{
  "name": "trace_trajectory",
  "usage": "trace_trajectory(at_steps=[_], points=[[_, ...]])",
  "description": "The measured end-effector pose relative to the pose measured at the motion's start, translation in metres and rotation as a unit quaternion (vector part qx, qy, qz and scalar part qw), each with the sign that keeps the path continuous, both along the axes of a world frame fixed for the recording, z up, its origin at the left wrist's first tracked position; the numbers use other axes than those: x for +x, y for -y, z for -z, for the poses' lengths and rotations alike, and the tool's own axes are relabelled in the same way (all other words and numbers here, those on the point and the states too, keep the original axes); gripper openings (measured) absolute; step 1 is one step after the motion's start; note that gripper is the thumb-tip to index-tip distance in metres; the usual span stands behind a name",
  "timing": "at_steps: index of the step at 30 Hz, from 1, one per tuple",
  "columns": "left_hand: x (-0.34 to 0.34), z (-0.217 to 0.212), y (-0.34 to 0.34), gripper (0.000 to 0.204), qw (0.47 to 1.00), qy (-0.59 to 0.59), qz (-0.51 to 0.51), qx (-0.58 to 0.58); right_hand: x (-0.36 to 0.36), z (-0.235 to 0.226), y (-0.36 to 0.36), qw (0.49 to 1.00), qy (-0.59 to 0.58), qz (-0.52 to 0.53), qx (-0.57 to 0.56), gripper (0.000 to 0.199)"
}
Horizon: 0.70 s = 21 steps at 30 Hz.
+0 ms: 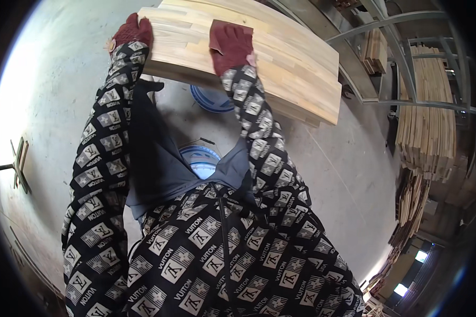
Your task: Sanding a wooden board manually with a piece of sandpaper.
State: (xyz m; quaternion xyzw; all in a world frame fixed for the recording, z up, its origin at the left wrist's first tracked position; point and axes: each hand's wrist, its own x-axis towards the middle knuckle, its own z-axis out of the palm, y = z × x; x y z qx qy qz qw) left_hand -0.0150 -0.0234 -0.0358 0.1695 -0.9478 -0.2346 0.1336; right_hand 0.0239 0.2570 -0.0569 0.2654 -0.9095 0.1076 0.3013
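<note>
floor [349, 174] – grey concrete | rack [407, 58] – metal | stacked boards [428, 121]

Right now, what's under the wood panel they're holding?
Under the wood panel, a blue round container shows on the concrete floor, partly hidden by the panel and right hand. Left hand grips the panel's left end. Anything else beneath is covered.
</note>
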Motion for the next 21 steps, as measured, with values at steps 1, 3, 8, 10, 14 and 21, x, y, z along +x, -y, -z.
trace_trajectory(at_steps=[1, 3, 8, 10, 14, 21], points=[[-0.001, 0.001, 0.000, 0.061, 1.000, 0.003, 0.005, 0.003, 0.008, 0.001, -0.021, 0.995, 0.010, 0.063, 0.074, 0.055], [-0.002, 0.002, 0.001, 0.061, 1.000, -0.002, 0.006, -0.003, 0.002, -0.004, -0.084, 0.999, 0.003, 0.047, 0.015, 0.052], [-0.001, -0.002, -0.002, 0.060, 1.000, 0.004, -0.002, 0.006, 0.057, -0.016, -0.261, 0.916, 0.062, 0.288, -0.272, 0.038], [0.001, -0.003, -0.003, 0.061, 1.000, 0.010, -0.012, 0.000, 0.068, -0.020, -0.292, 0.935, 0.041, 0.334, -0.114, 0.036], [0.000, -0.003, -0.001, 0.064, 1.000, 0.013, -0.011, -0.003, 0.056, -0.017, -0.221, 0.885, 0.099, 0.366, -0.270, 0.044], [-0.007, 0.006, 0.007, 0.065, 1.000, 0.010, 0.012, -0.007, 0.059, -0.002, 0.003, 0.995, 0.067, 0.068, -0.029, 0.053]])
